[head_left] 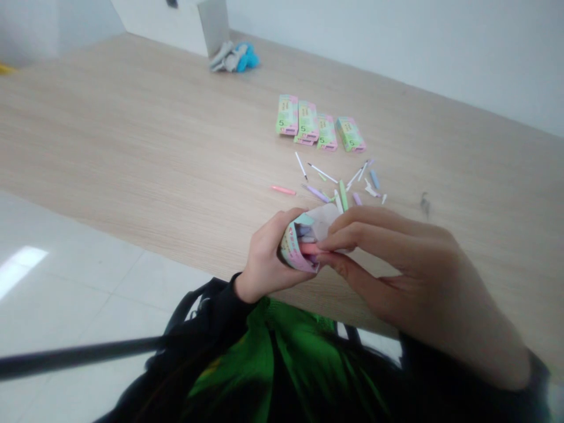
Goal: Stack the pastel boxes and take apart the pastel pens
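The left hand [268, 249] is curled round an open box [291, 245], fingers and thumb closed on its sides, its mouth turned up towards the wearer's face. The right hand [409, 264] comes in from the other side, thumb and fingertips pinched together on a pink pen [309, 249] at that mouth. I can see more pens [305, 231] packed inside, pale and purplish, though I can't count them.

Just beyond the grip, loose bits lie scattered on the table [154, 135]: a green piece [343, 195] close to the box, a purple pen [316, 192], and thin white refills [301, 165] with dark tips a little farther out. A red pen [283, 190] lies off to the left of these, while a blue piece [374, 178] and some white bits [371, 188] are over to the right. There's a dark smudge [425, 204] on the wood, right of the lot.

Farther past the hands stands a row of green-and-pink cartons [287, 114], three near one another and one a bit apart on the right; the second from the left seems to have another beneath it. Well beyond the grip, to the left, a grey and blue bundle [235, 57] sits beside a white case [176, 23].
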A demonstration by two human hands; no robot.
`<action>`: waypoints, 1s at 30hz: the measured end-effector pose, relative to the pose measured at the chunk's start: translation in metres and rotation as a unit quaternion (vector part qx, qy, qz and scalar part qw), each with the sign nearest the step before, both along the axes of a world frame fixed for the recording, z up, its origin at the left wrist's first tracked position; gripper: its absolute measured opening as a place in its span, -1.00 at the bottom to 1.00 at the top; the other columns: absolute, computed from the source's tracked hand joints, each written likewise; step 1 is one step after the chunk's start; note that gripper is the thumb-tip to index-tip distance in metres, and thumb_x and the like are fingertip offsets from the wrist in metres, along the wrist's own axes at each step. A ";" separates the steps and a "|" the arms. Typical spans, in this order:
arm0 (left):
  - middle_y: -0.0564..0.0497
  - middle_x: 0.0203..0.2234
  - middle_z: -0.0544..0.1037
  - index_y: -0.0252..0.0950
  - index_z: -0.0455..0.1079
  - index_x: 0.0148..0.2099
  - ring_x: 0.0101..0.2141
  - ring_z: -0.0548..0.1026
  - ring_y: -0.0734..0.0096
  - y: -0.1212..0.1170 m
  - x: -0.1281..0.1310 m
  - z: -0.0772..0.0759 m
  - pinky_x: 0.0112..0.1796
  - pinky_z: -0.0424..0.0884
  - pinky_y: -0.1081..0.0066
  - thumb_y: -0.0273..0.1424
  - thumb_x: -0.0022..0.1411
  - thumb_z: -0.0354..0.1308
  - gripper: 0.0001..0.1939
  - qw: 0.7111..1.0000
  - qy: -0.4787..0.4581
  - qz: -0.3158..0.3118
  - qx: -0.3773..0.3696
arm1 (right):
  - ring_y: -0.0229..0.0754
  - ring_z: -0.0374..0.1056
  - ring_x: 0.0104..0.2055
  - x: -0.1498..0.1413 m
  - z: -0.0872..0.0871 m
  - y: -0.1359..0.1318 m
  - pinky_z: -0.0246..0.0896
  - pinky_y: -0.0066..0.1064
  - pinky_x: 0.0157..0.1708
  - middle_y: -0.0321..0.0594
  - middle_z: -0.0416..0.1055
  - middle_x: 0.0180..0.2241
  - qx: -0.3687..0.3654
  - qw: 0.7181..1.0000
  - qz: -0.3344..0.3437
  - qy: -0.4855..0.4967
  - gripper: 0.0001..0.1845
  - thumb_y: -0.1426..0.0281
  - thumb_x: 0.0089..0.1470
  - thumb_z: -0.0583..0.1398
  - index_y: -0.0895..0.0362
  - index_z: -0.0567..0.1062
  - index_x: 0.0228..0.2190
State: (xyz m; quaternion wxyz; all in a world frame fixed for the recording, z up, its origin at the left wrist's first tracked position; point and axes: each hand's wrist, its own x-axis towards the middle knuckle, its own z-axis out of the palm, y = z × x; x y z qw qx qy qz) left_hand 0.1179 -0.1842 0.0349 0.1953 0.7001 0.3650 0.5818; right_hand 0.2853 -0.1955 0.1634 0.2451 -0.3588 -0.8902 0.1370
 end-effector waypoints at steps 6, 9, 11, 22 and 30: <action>-0.01 -0.20 0.55 -0.23 0.30 0.12 -0.23 0.56 0.31 -0.001 0.001 0.002 -0.19 0.51 0.35 -0.31 -0.06 0.39 -0.33 0.999 0.045 -0.023 -0.009 | -0.23 0.32 -0.32 -0.002 -0.011 0.012 0.17 -0.37 -0.34 -0.22 0.40 -0.38 -0.041 0.999 0.011 -0.034 -0.78 0.54 0.13 0.19 0.13 0.58 -0.50; -0.03 -0.16 0.55 -0.23 0.29 0.13 -0.19 0.57 0.30 0.000 0.002 0.002 -0.15 0.51 0.34 -0.33 -0.05 0.39 -0.33 0.999 0.036 -0.017 -0.015 | -0.23 0.30 -0.32 -0.008 -0.016 0.018 0.15 -0.37 -0.34 -0.22 0.37 -0.41 -0.058 0.997 -0.012 -0.051 -0.77 0.56 0.09 0.21 0.14 0.58 -0.54; -0.03 -0.14 0.55 -0.24 0.29 0.13 -0.17 0.57 0.29 0.001 0.002 0.001 -0.15 0.52 0.33 -0.35 -0.04 0.38 -0.34 0.999 0.025 -0.015 -0.013 | -0.25 0.29 -0.34 -0.013 -0.017 0.022 0.16 -0.38 -0.34 -0.24 0.35 -0.43 -0.082 0.995 -0.027 -0.055 -0.78 0.57 0.07 0.24 0.14 0.59 -0.56; -0.13 0.04 0.46 -0.17 0.16 0.26 -0.07 0.54 0.15 -0.001 0.002 -0.013 -0.11 0.55 0.20 -0.21 0.01 0.40 -0.19 0.999 -0.005 0.036 0.017 | -0.17 0.42 -0.14 0.024 -0.020 0.014 0.36 -0.30 -0.11 -0.20 0.48 -0.15 -0.118 0.975 -0.093 0.167 -0.73 0.35 0.20 0.25 0.03 0.54 -0.05; -0.13 0.02 0.49 -0.22 0.17 0.27 -0.02 0.52 0.17 0.000 0.006 -0.009 -0.04 0.50 0.23 -0.21 0.05 0.40 -0.21 0.999 0.012 0.041 0.009 | -0.05 0.41 0.11 -0.004 -0.048 -0.006 0.38 -0.21 0.07 -0.19 0.53 0.00 -0.203 0.960 -0.063 0.184 -0.59 0.23 0.35 0.04 0.02 0.45 0.14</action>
